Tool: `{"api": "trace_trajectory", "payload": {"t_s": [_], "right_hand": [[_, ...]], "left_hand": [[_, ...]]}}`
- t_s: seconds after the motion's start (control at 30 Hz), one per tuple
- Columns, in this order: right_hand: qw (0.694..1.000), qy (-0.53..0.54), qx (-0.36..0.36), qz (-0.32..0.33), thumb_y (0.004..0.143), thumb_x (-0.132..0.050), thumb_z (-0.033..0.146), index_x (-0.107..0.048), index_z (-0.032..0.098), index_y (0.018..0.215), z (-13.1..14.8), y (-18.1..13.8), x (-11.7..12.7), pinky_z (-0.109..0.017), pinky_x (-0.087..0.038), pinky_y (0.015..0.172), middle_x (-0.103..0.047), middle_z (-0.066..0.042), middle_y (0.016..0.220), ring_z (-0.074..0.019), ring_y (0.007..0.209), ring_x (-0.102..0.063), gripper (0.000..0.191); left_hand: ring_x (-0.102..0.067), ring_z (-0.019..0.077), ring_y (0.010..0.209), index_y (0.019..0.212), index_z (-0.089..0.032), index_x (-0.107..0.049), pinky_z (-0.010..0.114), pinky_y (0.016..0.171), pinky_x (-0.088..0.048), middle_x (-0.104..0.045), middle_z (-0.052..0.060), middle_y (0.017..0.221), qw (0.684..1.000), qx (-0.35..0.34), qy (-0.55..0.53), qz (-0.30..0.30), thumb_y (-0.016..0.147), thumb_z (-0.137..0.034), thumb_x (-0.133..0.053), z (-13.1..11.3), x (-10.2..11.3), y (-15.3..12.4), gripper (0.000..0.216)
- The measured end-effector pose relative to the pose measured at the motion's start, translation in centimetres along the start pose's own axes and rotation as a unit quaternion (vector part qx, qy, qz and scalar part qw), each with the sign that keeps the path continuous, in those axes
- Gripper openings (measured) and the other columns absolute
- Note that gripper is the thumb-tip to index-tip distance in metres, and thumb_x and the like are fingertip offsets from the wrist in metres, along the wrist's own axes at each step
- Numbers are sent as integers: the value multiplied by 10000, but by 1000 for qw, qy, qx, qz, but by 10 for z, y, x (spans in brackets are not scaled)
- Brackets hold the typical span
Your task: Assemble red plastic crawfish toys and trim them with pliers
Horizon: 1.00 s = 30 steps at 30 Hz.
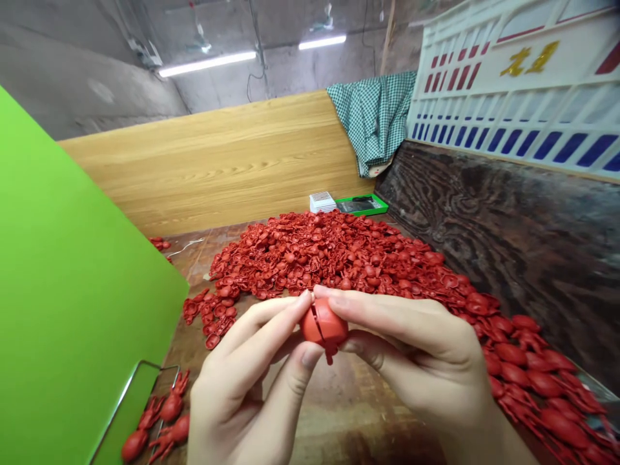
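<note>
Between the fingertips of both hands is a small round red plastic piece (331, 321), made of two half shells with a dark gap showing along the seam. My left hand (256, 371) pinches its left side with thumb and fingers. On the other side, my right hand (411, 361) grips the right shell. A short red stub sticks out at the bottom of the piece. Behind the hands spreads a large heap of red plastic parts (314, 252), many of them cupped shells.
Red figures with limbs (172, 407) lie by a bent metal wire (123, 394) at lower left. A green panel (77, 278) stands left. More red parts (542, 381) lie right. Behind are a green tray (375, 205), a checked cloth (375, 119) and a white crate (508, 97).
</note>
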State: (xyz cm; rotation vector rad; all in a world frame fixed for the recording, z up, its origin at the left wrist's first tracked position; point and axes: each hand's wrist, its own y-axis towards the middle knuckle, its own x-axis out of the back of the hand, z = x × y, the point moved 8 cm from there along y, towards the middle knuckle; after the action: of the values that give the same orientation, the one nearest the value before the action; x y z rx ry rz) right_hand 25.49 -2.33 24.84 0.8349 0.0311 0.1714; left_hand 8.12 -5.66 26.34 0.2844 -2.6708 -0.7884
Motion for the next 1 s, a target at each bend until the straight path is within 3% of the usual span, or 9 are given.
{"api": "trace_trajectory", "payload": {"t_s": [0.2,0.53,1.0], "right_hand": [[999,29,-14,24,908,-786,86,-759,400,1287,-7,0,-3,-325,-707,921,-769,9,1302,-246,1118,-804,493],[998,40,4,45,897,-780,32,-738,397,1329,-7,-3,-3,-367,-662,1045,-754,13,1332,-256,1197,-768,568],[996,35,50,69,911,-721,-31,-703,316,1400,-2,-2,-5,-322,-597,1120,-711,-20,1410,-231,1278,-721,600]], "left_hand": [[-766,205,1068,1264,-428,-785,239,914,-624,-806,4,1228,999,-28,15,29,952,-219,-743,-2,-1,2,377],[-778,221,1020,1217,-413,-811,272,901,-643,-818,23,1192,999,-21,-8,29,918,-223,-786,0,0,1,355],[-783,172,1064,1329,-368,-759,224,956,-637,-797,-2,1265,988,-129,34,71,908,-88,-761,-5,-2,1,506]]}}
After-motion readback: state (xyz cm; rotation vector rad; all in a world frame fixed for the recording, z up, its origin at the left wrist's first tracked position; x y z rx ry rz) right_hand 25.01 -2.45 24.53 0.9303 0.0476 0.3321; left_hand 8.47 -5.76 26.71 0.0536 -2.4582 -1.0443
